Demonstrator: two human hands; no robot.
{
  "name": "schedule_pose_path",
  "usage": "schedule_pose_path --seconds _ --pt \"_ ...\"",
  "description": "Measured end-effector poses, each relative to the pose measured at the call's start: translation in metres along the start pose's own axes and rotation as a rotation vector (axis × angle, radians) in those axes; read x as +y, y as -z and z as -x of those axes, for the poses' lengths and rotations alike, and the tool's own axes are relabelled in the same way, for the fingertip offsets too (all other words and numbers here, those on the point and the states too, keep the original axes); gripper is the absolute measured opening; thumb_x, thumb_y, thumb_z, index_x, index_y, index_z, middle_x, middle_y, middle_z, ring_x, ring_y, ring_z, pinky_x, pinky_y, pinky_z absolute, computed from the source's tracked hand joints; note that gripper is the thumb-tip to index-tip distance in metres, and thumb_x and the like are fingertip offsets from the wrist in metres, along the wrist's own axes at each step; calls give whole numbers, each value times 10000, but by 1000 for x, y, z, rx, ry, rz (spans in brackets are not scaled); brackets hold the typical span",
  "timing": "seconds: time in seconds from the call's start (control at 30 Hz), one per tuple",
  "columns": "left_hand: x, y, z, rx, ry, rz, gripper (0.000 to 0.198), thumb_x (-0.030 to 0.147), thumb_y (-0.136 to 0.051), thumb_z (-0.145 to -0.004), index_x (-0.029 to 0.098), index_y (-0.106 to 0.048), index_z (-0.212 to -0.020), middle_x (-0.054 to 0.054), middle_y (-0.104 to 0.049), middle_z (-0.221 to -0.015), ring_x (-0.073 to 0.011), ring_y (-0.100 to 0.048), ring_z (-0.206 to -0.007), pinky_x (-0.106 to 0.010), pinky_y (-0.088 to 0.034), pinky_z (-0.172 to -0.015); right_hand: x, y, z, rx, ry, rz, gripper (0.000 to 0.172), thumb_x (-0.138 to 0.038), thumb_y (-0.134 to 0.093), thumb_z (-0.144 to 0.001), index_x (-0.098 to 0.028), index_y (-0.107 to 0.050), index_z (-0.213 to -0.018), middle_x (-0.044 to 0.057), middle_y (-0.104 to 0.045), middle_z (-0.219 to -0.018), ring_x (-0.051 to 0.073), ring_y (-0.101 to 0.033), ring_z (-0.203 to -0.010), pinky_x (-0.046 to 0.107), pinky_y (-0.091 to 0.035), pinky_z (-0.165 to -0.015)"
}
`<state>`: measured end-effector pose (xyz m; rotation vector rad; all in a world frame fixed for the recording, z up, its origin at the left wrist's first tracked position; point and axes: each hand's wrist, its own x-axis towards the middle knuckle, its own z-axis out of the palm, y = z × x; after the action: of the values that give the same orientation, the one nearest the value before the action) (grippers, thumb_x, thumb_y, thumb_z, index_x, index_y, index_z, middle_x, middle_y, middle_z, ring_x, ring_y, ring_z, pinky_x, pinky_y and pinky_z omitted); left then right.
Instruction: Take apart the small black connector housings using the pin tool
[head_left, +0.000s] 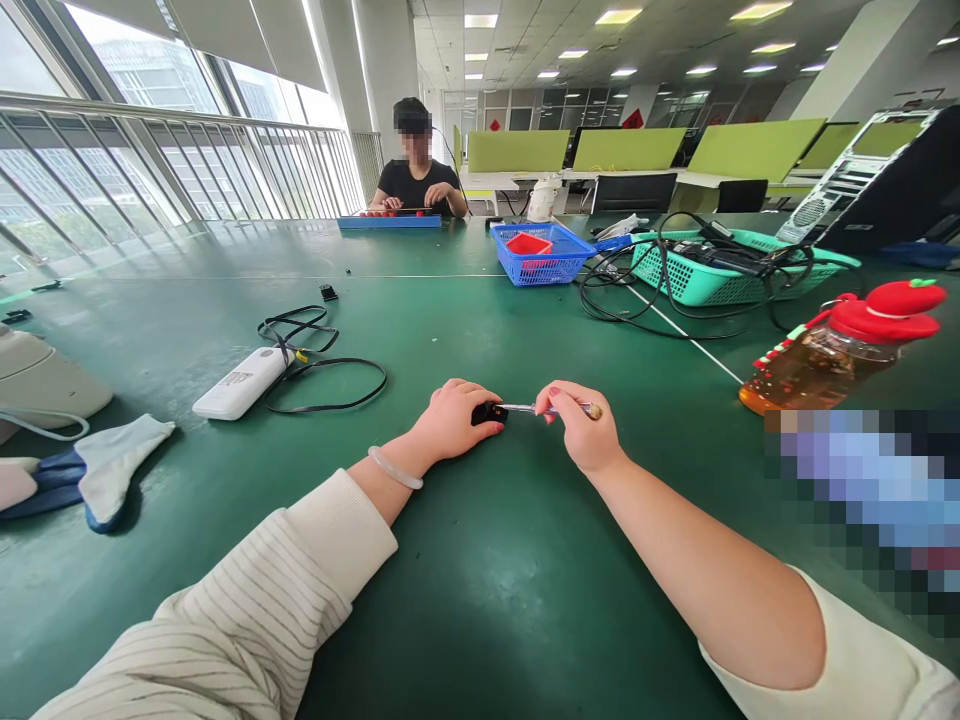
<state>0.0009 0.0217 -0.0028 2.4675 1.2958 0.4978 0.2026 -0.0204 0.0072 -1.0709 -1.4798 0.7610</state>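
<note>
My left hand [457, 420] rests on the green table, its fingers closed round a small black block-like part [491, 412] whose exact kind I cannot make out. In my right hand [581, 425] is a thin screwdriver [519, 407], held almost level in a pinch. Its metal shaft points left, and the tip meets the right side of the black part. The handle's end shows past my right fingers. Most of the black part is hidden under my left fingers.
A white power bank [241, 385] with a black cable lies left, near a glove [124, 460]. Ahead stand a blue basket [544, 265] and a teal basket [697, 285] with cables. A red-lidded bottle [821, 365] is at right. Across the table sits a person [416, 175].
</note>
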Motion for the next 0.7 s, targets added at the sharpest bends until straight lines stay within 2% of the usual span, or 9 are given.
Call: schedule_pose_path --seconds 0.2,0.33,0.5,0.57,0.7 --pt "-4 -2 -1 -1 -14 -2 373 417 -647 -875 286 -660 -1224 -40 -673 -1265 -283 -503 -1269 -483 -376 -1129 0 1 0 -22 4 -3 334 -343 -455 -837 -217 -583 -556 9 -495 -552 162 -472 -584 308 -358 -576" --pt "-4 -3 -2 -8 -8 -19 438 457 -704 -833 295 -658 -1238 -51 -637 -1316 -304 -458 -1313 -491 -360 -1143 -2 0 0 -54 23 17 345 -343 -441 -846 -219 -580 -555 8 -505 -552 162 -474 -578 311 -369 -582" --pt "-3 -3 -2 -30 -3 -36 522 508 -747 -786 311 -648 -1259 -63 -577 -1389 -323 -404 -1359 -527 -318 -1164 0 -2 2 -147 129 124 362 -341 -470 -842 -225 -585 -518 17 -561 -557 179 -517 -623 333 -420 -658" --pt "-2 -2 -1 -48 -10 -30 506 516 -729 -800 318 -643 -1258 -59 -581 -1386 -322 -412 -1352 -538 -318 -1157 3 -2 2 -101 105 70 364 -339 -476 -844 -224 -592 -518 16 -572 -566 172 -516 -601 338 -435 -665" --pt "2 0 1 -43 -18 -4 516 507 -666 -850 321 -587 -1325 -64 -588 -1377 -322 -422 -1341 -552 -331 -1139 12 1 -2 87 8 -171 351 -328 -481 -821 -220 -605 -511 15 -552 -552 148 -477 -518 324 -417 -573"
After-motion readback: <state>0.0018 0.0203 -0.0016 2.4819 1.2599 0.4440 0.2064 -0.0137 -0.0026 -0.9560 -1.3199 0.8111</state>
